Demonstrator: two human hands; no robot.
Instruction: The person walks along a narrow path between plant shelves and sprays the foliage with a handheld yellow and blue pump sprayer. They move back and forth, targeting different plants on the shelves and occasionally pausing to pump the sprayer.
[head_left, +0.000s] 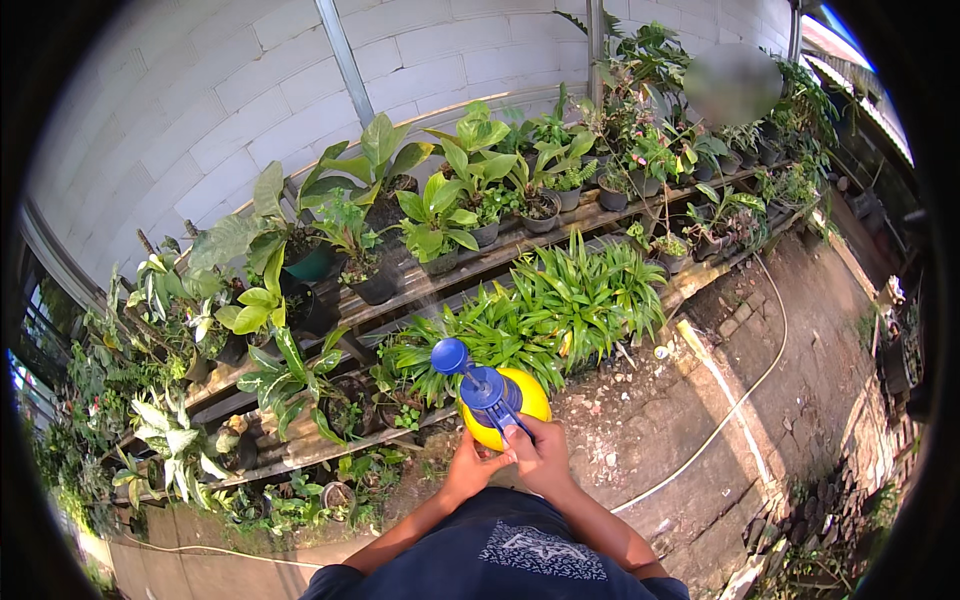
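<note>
A yellow pressure sprayer bottle (534, 397) with a blue pump top (491, 390) is held in front of my body, its round blue knob (449, 355) pointing towards the plants. My right hand (546, 454) grips the blue handle, thumb on its top. Against the bottle's near lower side rests my left hand (474, 466); its fingertips are partly hidden. A faint mist (429, 296) shows beyond the knob, over the shelf. Just past the sprayer grow dense strap-leaved green plants (592, 292). Broad-leaved potted plants (435, 217) stand farther back.
Tiered wooden shelves (450, 274) carry several potted plants along a white block wall (465, 52). A variegated plant (176, 435) stands at lower left. A pale hose (720, 427) curves across the ground (652, 442) at right, beside a light wooden strip (724, 397).
</note>
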